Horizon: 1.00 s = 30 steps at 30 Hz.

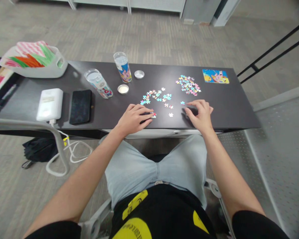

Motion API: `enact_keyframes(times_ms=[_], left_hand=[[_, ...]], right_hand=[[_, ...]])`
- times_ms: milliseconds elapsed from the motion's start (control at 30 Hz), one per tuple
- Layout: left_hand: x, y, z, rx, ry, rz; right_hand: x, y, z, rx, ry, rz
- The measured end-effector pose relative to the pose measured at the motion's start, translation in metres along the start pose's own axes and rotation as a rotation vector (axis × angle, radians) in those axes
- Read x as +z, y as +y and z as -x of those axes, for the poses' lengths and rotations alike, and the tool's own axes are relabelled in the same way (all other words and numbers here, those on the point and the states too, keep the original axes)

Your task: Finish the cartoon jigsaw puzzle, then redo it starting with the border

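A black short-sleeved shirt (pixel 171 212) with yellow printed patches (pixel 142 229), lower centre of the frame, tops pale blue trousers (pixel 129 169).

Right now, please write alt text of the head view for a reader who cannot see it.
A person's left hand is at a small puzzle piece on a dark table, the right hand beside a blue piece. Farther away lie a scatter and a pile of pieces, with a picture card at right; two jars and a phone are on the left.
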<state>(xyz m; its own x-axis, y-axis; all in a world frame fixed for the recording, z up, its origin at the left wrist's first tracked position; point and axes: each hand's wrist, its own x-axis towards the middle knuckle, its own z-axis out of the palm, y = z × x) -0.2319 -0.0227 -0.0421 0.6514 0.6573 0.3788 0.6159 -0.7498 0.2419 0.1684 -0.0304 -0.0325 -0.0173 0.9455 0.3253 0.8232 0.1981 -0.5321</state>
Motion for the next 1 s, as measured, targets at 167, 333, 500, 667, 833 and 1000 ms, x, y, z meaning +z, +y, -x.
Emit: enact_keyframes(times_ms=[167, 333, 500, 667, 833, 1000], left_hand=[[-0.001, 0.002, 0.000, 0.064, 0.070, -0.059], [-0.003, 0.004, 0.000, 0.049, 0.061, -0.067], [-0.002, 0.003, 0.001, 0.057, 0.049, -0.056], [-0.001, 0.003, 0.001, 0.083, 0.097, -0.054], [-0.002, 0.006, -0.001, 0.056, 0.069, -0.052], [-0.001, 0.008, -0.003, 0.050, 0.083, -0.051]], right_hand=[[0.032, -0.034, -0.058, -0.131, -0.150, -0.028], [0.056, -0.064, -0.131, -0.196, -0.342, 0.046], [0.066, -0.074, -0.158, -0.249, -0.458, 0.171], [0.071, -0.077, -0.168, -0.239, -0.500, 0.205], [0.072, -0.081, -0.174, -0.233, -0.557, 0.228], [0.067, -0.079, -0.175, -0.258, -0.579, 0.207]])
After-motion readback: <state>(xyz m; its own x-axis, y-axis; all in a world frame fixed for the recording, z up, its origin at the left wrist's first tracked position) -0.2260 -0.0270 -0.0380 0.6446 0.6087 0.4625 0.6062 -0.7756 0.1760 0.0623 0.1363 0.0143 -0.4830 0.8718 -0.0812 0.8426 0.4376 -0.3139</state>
